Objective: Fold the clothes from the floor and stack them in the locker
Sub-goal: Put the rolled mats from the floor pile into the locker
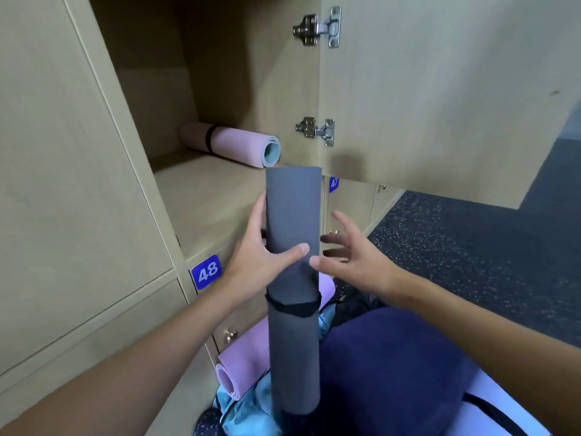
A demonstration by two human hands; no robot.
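Mat in left hand

Grey rolled mat matt foam; locker pale wood-grain laminate; hinges shiny metal.

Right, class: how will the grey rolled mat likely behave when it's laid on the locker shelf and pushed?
Probably fairly stiff: the grey rolled mat stands straight with the left hand gripping mid-length. Being round, it may roll on the locker shelf. The black strap should keep it from unrolling.

Upright grey rolled mat before open locker.
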